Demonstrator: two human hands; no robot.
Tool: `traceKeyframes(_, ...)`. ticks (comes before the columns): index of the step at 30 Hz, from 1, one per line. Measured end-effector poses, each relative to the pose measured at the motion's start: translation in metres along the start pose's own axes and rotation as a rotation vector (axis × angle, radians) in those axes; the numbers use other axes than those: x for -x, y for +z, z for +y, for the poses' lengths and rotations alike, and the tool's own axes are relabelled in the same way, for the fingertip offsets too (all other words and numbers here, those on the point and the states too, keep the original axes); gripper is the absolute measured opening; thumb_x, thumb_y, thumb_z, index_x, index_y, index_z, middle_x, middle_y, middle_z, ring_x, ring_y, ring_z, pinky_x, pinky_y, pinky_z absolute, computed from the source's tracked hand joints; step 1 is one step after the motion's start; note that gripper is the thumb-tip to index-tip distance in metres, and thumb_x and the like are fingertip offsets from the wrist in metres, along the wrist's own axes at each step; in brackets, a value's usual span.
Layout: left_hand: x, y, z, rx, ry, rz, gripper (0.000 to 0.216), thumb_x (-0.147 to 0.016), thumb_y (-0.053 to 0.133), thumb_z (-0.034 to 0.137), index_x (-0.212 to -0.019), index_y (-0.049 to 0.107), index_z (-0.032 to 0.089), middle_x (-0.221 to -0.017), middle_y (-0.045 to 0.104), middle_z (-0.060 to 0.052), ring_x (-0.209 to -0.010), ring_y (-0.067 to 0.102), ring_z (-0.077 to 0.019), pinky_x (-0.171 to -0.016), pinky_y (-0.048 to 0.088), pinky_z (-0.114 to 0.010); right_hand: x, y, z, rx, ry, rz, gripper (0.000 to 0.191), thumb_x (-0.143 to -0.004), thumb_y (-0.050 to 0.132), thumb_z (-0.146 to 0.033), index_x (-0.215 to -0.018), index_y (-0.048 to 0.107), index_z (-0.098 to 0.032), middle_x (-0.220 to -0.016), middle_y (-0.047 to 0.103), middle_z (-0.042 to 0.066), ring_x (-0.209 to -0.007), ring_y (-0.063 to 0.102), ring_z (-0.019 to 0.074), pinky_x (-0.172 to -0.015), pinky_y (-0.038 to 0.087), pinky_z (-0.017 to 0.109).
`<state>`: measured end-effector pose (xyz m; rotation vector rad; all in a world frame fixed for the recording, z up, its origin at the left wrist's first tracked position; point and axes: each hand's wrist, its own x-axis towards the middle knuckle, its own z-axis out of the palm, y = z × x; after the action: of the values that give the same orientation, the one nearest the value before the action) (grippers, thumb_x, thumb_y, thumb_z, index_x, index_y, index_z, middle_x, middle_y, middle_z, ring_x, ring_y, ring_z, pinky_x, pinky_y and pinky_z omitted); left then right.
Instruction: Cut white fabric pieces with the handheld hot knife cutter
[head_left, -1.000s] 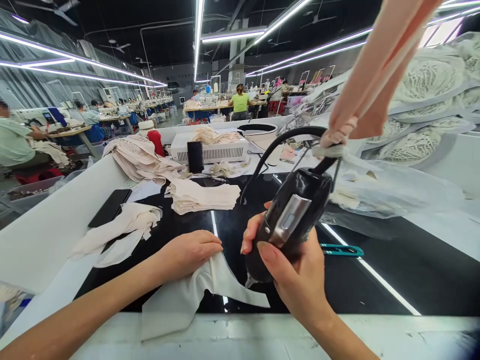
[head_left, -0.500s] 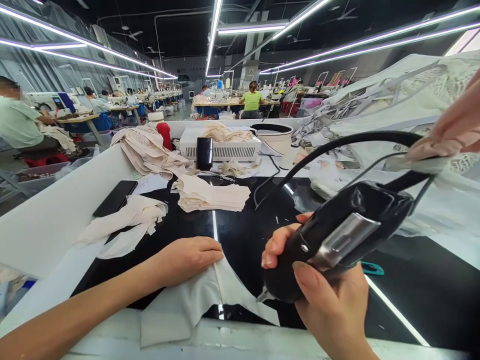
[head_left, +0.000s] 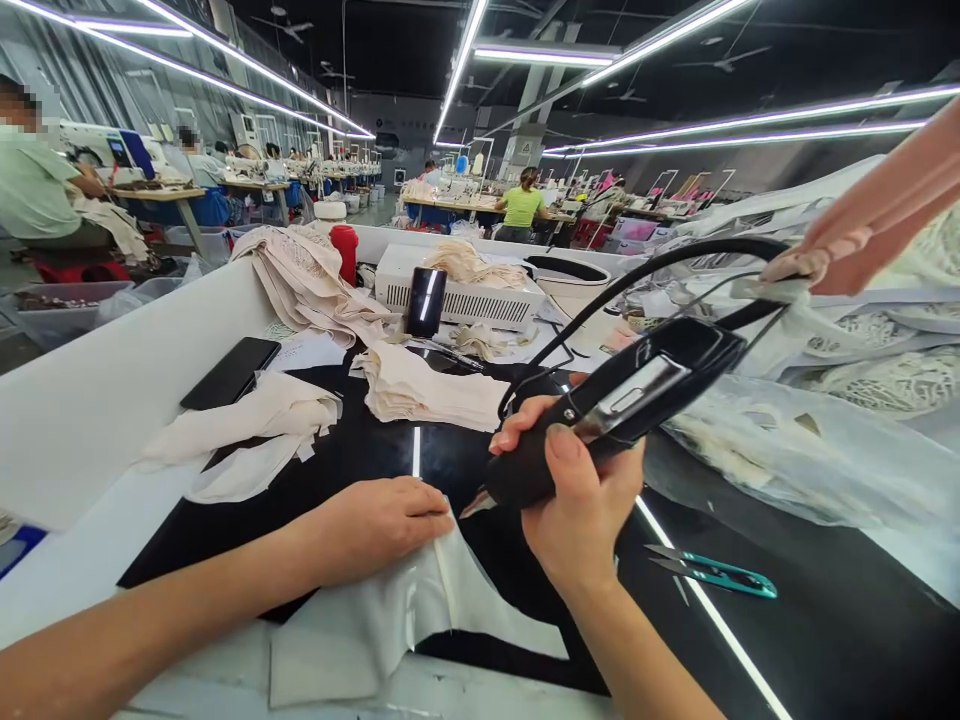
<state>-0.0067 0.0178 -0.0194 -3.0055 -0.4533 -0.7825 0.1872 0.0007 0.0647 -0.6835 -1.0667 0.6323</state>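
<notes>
My left hand [head_left: 390,525] pinches the upper end of a thin off-white fabric piece [head_left: 367,635] lying on the black work surface, its lower edge hanging over the near white edge. My right hand [head_left: 577,490] is closed around a black corded hand tool [head_left: 637,385] with a shiny metal plate on its side. The tool's pointed metal tip [head_left: 475,503] is just right of my left fingertips, near the fabric's top; I cannot tell whether it touches. A pink cloth strap [head_left: 840,240] is knotted around the tool's cord at the upper right.
Teal thread snips [head_left: 720,573] lie to the right. A cream fabric stack [head_left: 427,390], loose fabric [head_left: 247,430] and a dark phone [head_left: 231,372] are beyond my left hand. A white vented box [head_left: 480,300] stands behind. Bagged lace [head_left: 810,460] fills the right side. Co-workers sit farther off.
My right hand has moved the tool left and up, bringing its tip from the fabric's lower right edge to beside my left fingertips. The snips now show fully. The view has shifted slightly.
</notes>
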Motion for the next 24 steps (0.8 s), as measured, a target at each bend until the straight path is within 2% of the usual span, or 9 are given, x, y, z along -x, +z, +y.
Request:
traceKeyframes(9, -0.002, -0.002, 0.003, 0.051, 0.003, -0.002, 0.026, -0.111, 0.05, 0.009, -0.128, 0.069, 0.012, -0.127, 0.076, -0.012, -0.119, 0.073, -0.0213, -0.11, 0.059, -0.035, 0.003, 0.004, 0.007, 0.015, 0.001, -0.024, 0.034, -0.087, 0.081, -0.038, -0.109, 0.056, -0.031, -0.079, 0.067, -0.007, -0.06, 0.063, 0.0141, -0.06, 0.055, 0.031)
traceKeyframes(14, -0.001, -0.002, 0.002, 0.013, 0.002, -0.007, 0.024, -0.111, 0.05, 0.009, -0.126, 0.069, 0.014, -0.129, 0.075, -0.012, -0.116, 0.073, -0.0209, -0.109, 0.059, -0.035, 0.005, 0.002, 0.006, 0.037, 0.001, -0.033, 0.024, -0.091, 0.076, -0.033, -0.104, 0.057, -0.029, -0.077, 0.068, -0.007, -0.061, 0.063, 0.0134, -0.063, 0.057, 0.031)
traceKeyframes(20, -0.002, -0.009, 0.003, 0.022, -0.009, -0.031, 0.023, -0.11, 0.052, 0.009, -0.121, 0.07, 0.017, -0.126, 0.075, -0.01, -0.112, 0.073, -0.0203, -0.107, 0.058, -0.034, 0.011, 0.0, -0.001, 0.002, 0.018, 0.011, 0.037, -0.088, 0.08, -0.034, -0.116, 0.056, -0.031, -0.079, 0.069, -0.008, -0.059, 0.064, 0.0134, -0.06, 0.056, 0.031)
traceKeyframes(24, -0.002, -0.009, 0.001, 0.032, -0.007, -0.036, 0.022, -0.11, 0.052, 0.01, -0.121, 0.07, 0.018, -0.126, 0.074, -0.01, -0.111, 0.073, -0.02, -0.106, 0.057, -0.034, 0.014, -0.002, -0.002, 0.028, 0.041, 0.0, 0.034, -0.089, 0.079, -0.032, -0.114, 0.056, -0.03, -0.079, 0.069, -0.007, -0.059, 0.064, 0.0136, -0.059, 0.055, 0.031)
